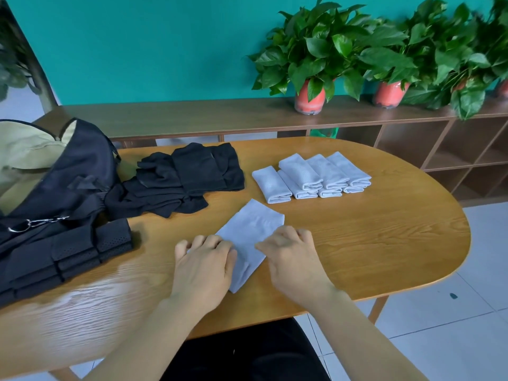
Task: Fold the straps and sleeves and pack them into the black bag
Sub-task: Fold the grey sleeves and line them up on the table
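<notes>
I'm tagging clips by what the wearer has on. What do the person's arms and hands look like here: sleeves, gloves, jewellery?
The left hand and right hand wear no gloves, and no rings, watch or bracelet show. The left arm and right arm are uncovered as far as the frame's lower edge. Black clothing shows at the lap.

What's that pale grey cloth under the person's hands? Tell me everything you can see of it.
The light grey sleeve is a flat oblong of soft, finely knitted-looking fabric. It lies slantwise on the wooden table, its far end pointing away and to the right. It is spread out smooth, not yet folded small. The left hand grips its left edge and the right hand its right edge, fingers curled, each covering part of its sides.
</notes>
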Demonstrator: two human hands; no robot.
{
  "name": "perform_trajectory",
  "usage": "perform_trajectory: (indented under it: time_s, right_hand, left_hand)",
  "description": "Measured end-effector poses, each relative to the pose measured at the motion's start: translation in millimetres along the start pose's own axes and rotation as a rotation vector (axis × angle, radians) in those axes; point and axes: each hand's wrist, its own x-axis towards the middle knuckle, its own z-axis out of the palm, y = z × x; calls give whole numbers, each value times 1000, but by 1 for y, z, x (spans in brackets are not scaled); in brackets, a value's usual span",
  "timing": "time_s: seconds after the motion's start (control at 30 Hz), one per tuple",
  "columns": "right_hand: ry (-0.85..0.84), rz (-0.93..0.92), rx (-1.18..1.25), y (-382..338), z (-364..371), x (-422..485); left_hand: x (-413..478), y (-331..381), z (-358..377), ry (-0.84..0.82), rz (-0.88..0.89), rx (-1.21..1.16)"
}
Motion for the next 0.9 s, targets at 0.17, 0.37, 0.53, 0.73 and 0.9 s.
perform_trajectory:
  time_s: [0.17, 0.37, 0.53, 0.73, 0.9]
  right_hand:
    - [-112, -44, -69, 14, 1, 36]
    - [-170, 52, 22, 24, 6, 41]
    - [-15, 73, -31, 24, 13, 17]
    - [90, 118, -28, 13, 14, -4]
    - [92, 146, 13, 14, 4, -3]
  left_hand:
    - [11, 6, -7, -60, -69, 8]
    - [17, 15, -6, -91, -97, -1]
    - [24, 3, -3, -91, 27, -62]
    - [30, -16, 8, -71, 181, -76]
    - [17, -10, 7, 56, 236, -158]
